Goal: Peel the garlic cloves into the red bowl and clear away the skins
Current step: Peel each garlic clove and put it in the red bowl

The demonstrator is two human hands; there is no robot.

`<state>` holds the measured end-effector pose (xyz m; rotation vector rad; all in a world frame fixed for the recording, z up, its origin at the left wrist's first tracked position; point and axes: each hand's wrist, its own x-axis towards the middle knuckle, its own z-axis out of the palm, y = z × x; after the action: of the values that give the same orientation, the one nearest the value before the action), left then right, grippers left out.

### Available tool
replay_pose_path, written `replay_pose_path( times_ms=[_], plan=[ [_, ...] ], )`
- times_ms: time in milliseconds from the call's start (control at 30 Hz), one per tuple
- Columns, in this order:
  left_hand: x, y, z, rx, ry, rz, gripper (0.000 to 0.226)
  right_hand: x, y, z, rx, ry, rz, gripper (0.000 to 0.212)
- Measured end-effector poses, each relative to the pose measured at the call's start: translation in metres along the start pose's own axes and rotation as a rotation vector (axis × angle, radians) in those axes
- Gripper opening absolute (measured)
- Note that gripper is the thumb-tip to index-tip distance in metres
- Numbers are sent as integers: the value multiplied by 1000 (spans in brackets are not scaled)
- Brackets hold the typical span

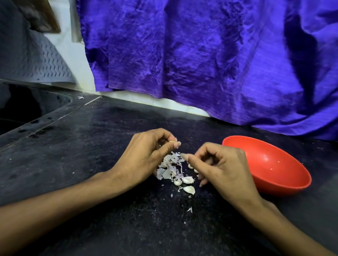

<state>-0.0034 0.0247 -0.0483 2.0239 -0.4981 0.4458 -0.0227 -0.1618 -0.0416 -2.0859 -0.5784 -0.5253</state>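
While the left hand pinches a garlic clove above the skins, the right hand, fingers curled, pinches a skin scrap beside the red bowl on the dark surface.

Purple cloth hangs behind black counter; grey mat at left.

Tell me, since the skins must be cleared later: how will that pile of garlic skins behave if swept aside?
The garlic skins look thin and papery, so probably very light and apt to scatter. They are curled, separate flakes, so some would likely stray. Bits already lie across the black counter.
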Motion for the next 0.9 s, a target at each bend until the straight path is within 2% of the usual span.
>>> replay_pose_path(
  times_ms=[67,133,200,233,333,367,433,500,567,667,833,900],
  plan=[
    [-1,1,0,-7,-8,-21,24,1,0,-1,-25,-11,-14,28],
    [-2,3,-1,-20,-21,-34,29,1,0,0,-10,-77,-45,11],
    [-2,5,-1,-27,-17,-33,33,1,3,0,-24,-102,-63,30],
    [-1,5,-1,-29,-13,-33,35,1,4,0,-17,-107,-54,32],
    [0,5,0,-54,-19,-55,40,0,7,-1,-33,-105,-46,5],
    [0,4,1,-83,-36,-70,39,0,6,0,-49,-87,-56,11],
    [-1,3,3,-210,-87,-116,29,0,7,0,-27,-91,-68,3],
    [-3,5,6,-364,-121,-183,17,2,8,1,34,-86,-44,28],
    [-4,9,8,-498,-115,-239,8,3,10,1,52,-76,-43,38],
    [-3,11,9,-615,-72,-283,17,2,13,3,53,-78,-88,36],
    [-2,11,5,-662,-67,-299,28,0,11,4,104,-89,-103,36],
    [-2,12,4,-678,-80,-309,26,1,12,4,86,-82,-122,34]
  ],
)
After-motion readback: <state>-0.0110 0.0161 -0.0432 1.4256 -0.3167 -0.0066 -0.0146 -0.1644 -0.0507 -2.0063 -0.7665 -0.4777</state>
